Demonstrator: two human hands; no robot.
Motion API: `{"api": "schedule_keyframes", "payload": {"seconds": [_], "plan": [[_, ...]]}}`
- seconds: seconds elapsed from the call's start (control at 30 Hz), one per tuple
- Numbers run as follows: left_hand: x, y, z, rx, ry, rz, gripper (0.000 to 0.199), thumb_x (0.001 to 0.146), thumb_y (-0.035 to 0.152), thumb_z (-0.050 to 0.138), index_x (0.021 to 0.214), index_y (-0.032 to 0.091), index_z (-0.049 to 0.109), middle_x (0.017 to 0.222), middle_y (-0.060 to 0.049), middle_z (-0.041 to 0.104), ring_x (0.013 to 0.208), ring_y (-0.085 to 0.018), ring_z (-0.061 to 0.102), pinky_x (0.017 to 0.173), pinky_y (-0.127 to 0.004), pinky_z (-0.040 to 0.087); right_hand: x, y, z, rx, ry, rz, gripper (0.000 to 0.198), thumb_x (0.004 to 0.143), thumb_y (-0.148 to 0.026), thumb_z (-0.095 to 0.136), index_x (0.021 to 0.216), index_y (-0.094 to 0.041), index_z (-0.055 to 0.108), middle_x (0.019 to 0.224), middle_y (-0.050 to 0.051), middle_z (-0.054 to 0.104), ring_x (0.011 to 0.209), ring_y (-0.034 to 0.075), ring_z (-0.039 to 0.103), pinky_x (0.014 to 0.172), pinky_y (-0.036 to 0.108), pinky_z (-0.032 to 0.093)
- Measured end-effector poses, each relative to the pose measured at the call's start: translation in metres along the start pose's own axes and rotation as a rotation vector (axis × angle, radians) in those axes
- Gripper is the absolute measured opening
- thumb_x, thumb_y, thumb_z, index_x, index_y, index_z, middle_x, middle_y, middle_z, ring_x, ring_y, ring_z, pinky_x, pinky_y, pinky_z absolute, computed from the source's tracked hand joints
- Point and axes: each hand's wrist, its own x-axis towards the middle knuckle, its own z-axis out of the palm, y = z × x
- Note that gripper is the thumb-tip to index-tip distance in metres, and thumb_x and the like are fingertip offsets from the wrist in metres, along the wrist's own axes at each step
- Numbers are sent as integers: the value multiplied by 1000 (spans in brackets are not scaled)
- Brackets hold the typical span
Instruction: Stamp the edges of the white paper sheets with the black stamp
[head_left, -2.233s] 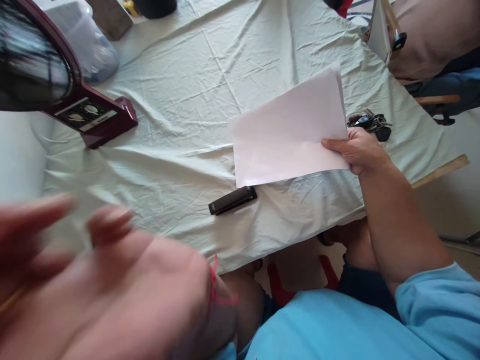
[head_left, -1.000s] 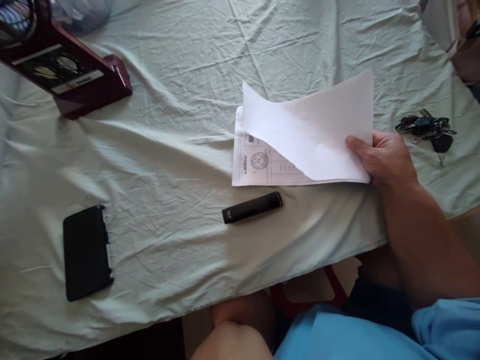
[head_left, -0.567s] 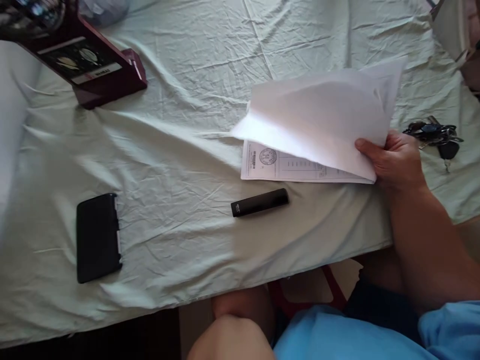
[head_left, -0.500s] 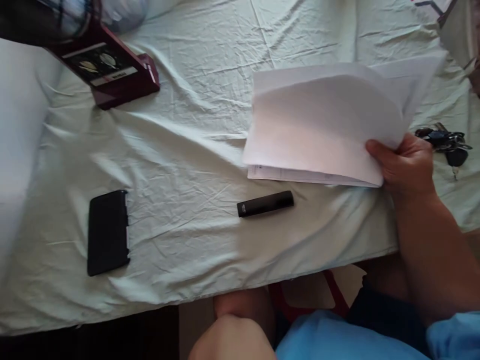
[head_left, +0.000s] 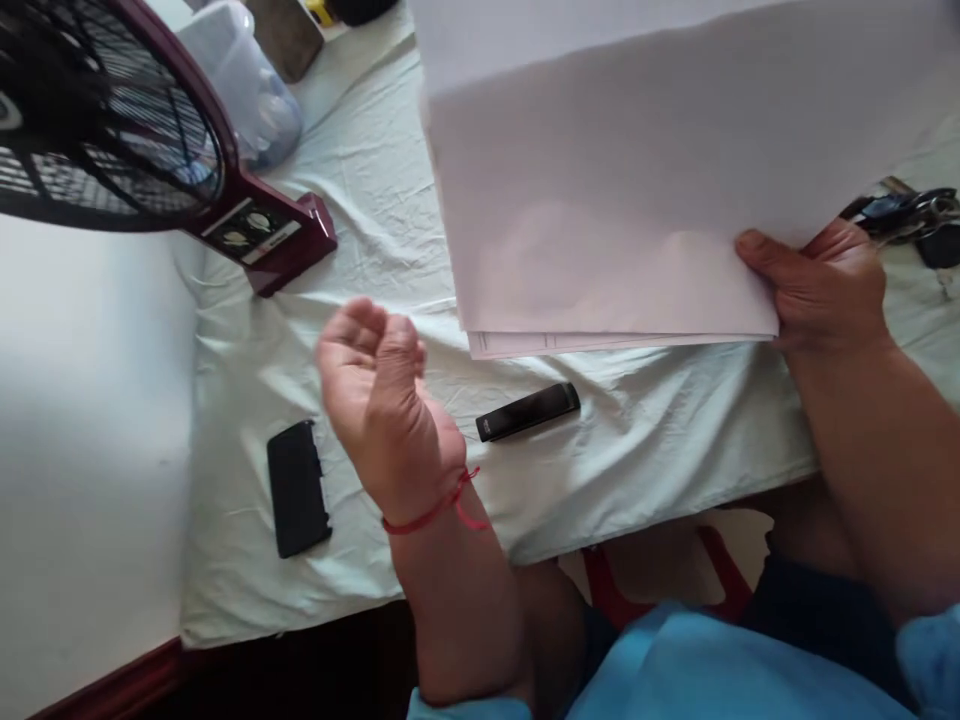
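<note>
A folded stack of white paper sheets (head_left: pixel 600 200) is in my right hand (head_left: pixel 832 285), with the thumb on top near the lower right corner and the other fingers hidden underneath. Thin printed lines show along its lower edge. My left hand (head_left: pixel 379 390) is raised over the cloth, left of the sheets, palm turned up and fingers loosely curled. Nothing shows in it, and it is slightly blurred. A red string bracelet (head_left: pixel 427 515) circles that wrist. Between the hands lies a slim black object (head_left: pixel 529 411), stapler-like in shape.
A pale green cloth (head_left: pixel 360 240) covers the table. A black phone case or phone (head_left: pixel 298 490) lies at left. Behind it stand a dark red fan (head_left: pixel 270 240) and a clear plastic container (head_left: pixel 247 90). Keys (head_left: pixel 911 215) lie beyond my right hand. A white wall borders the left side.
My left hand has come up from near my lap to above the cloth. The paper stack now looks larger and closer, lifted in my right hand. The view has shifted left.
</note>
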Motion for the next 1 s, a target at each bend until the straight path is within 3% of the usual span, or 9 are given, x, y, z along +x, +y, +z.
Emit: {"api": "schedule_keyframes", "payload": {"seconds": [0.1, 0.17, 0.23, 0.33, 0.5, 0.67, 0.77, 0.87, 1.0], "plan": [[8, -10, 2, 24, -106, -73, 64, 79, 49, 114, 129, 27, 80, 134, -9, 78, 134, -28, 74, 103, -34, 61, -2, 1, 0, 72, -23, 41, 65, 47, -51, 123, 97, -27, 90, 125, 5, 92, 126, 33, 85, 127, 57, 67], [11, -18, 5, 90, -212, -88, 59, 78, 53, 116, 118, 25, 84, 115, -6, 80, 107, -21, 76, 86, -27, 60, -3, 0, 1, 121, -28, 46, 64, 50, -44, 124, 102, -25, 91, 123, 5, 92, 123, 31, 85, 124, 55, 68], [11, -24, 7, 138, -269, -92, 51, 82, 57, 114, 96, 21, 82, 88, -2, 73, 76, -14, 64, 66, -22, 50, -4, -3, 3, 142, -26, 52, 58, 57, -38, 122, 103, -23, 90, 123, 6, 92, 126, 31, 85, 122, 54, 69], [10, -27, 11, 159, -245, -113, 66, 81, 63, 114, 68, 19, 66, 63, 4, 52, 55, -8, 41, 48, -22, 30, -5, -9, 6, 100, -5, 98, 43, 71, -31, 116, 100, -21, 86, 126, 7, 91, 135, 32, 83, 125, 55, 68], [8, -27, 17, 141, -171, -119, 72, 84, 73, 109, 65, 20, 64, 59, 4, 49, 50, -7, 40, 43, -22, 26, -6, -13, 8, 65, -12, 180, 39, 74, -29, 111, 102, -21, 85, 129, 5, 90, 136, 32, 83, 129, 55, 67], [10, -31, 20, 27, -111, -77, 67, 65, 58, 123, 72, 20, 68, 66, 6, 53, 55, -6, 43, 48, -17, 36, -3, -7, 5, 121, -14, 190, 48, 64, -30, 114, 101, -20, 86, 126, 10, 91, 130, 37, 85, 123, 58, 70], [10, -33, 21, 23, -56, -90, 73, 75, 63, 118, 66, 22, 58, 59, 9, 43, 51, -6, 35, 45, -19, 30, -2, -6, 5, 101, -32, 226, 49, 63, -31, 114, 103, -22, 87, 130, 9, 91, 137, 38, 83, 124, 57, 71], [10, -33, 22, 3, -25, -110, 70, 82, 68, 112, 69, 22, 60, 62, 7, 51, 52, -7, 39, 45, -20, 33, -2, -6, 6, 76, -22, 256, 49, 64, -30, 113, 104, -23, 87, 129, 7, 91, 142, 37, 81, 127, 57, 69], [11, -33, 21, -49, -86, -144, 69, 58, 54, 126, 72, 21, 67, 68, 8, 56, 55, -5, 43, 47, -17, 36, 0, -7, 7, 87, 9, 268, 48, 66, -27, 114, 104, -21, 86, 127, 10, 91, 141, 38, 82, 129, 58, 68]]}}
